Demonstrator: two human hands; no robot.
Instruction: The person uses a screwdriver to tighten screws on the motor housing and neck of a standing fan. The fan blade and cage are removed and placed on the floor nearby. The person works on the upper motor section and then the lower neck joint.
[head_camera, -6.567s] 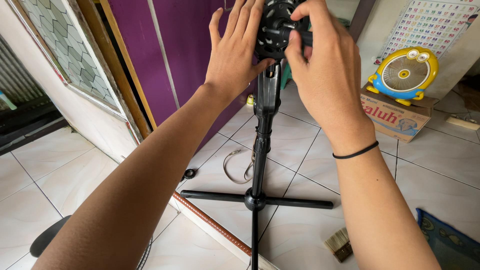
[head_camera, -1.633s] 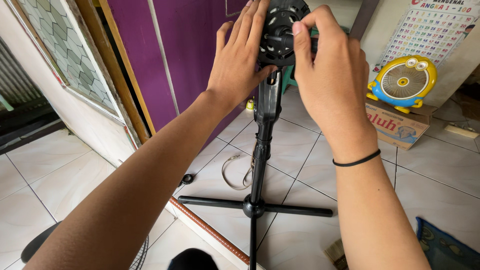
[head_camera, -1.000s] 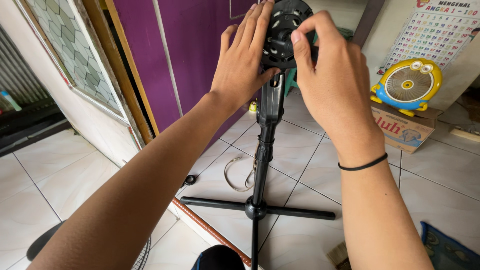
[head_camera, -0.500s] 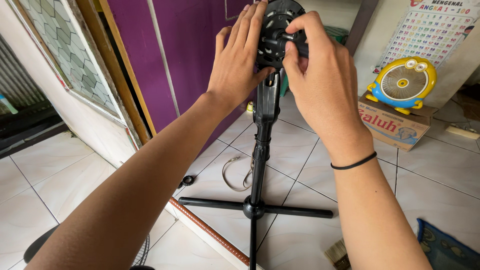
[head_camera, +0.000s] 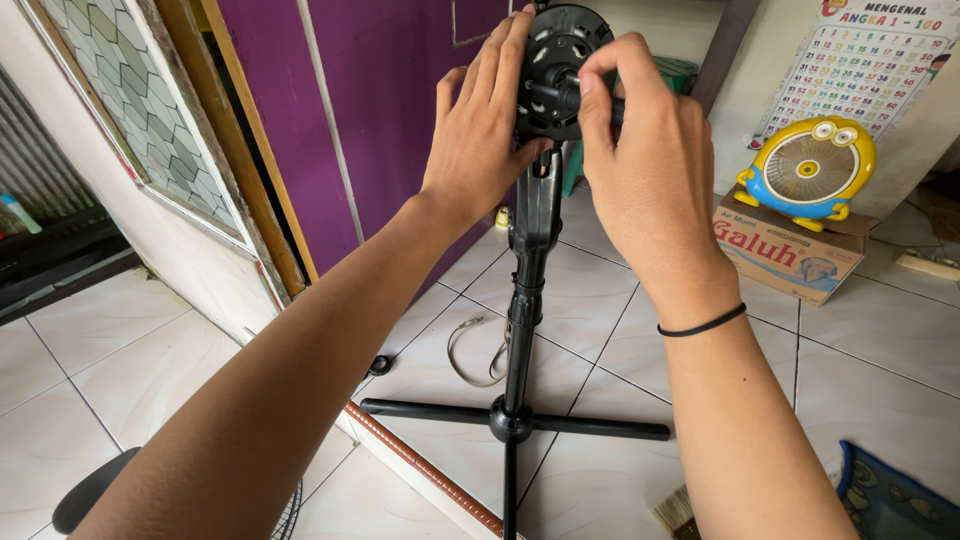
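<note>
Fan motor head (head_camera: 556, 62), round and black with holes in it, sits on top of a tall black stand (head_camera: 527, 300). The stand rests on the white tiled floor (head_camera: 880, 360) on a cross-shaped foot (head_camera: 515, 418).

The left hand (head_camera: 482, 140) lies flat against the side of the motor head, fingers stretched up along its rim, not closed around it. The right hand (head_camera: 645, 150) has its grip pinched shut on the small dark shaft (head_camera: 568, 92) that sticks out of the middle of the head. A thin black band (head_camera: 700, 325) goes around that wrist.

To do this well, I think the left hand should press firm so the head does not wobble or turn. The right fingers should hold the shaft straight, not bent to one side. The stand is tall and thin, so a hard push could tip it. Small, slow moves look best.

Close by, a little yellow and blue toy fan (head_camera: 808, 172) sits on a cardboard box (head_camera: 785, 255). A purple door (head_camera: 390, 110) is behind the stand. A loop of wire (head_camera: 472, 350) lies on the floor near the foot, and a brush (head_camera: 678, 512) lies at the bottom edge.
</note>
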